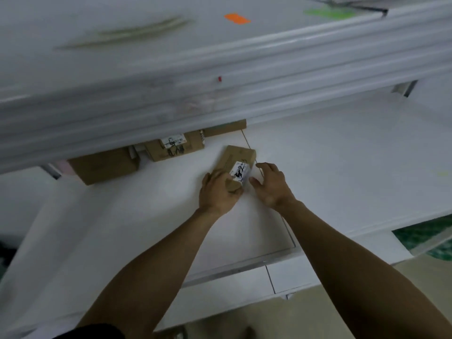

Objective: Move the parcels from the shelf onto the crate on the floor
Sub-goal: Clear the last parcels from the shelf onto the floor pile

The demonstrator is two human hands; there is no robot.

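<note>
Parcel-moving looks barely begun, since no crate is in view. One small parcel (238,159) lies on the middle of the shelf (342,155), and three more parcels (105,165) sit at the shelf's back, partly hidden under the upper board (220,99). The left grip (217,192) is clenched round the small parcel's near end. The right grip (270,184) is released, with its fingers spread just beside the parcel. The white label (241,172) on the small parcel carries a black scribble, too blurred to read.

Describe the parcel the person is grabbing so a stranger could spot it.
On the white lower shelf, ahead of the boxes at the back, lies one small cardboard parcel. Only it stands apart, its white-labelled end gripped by the left hand.
</note>
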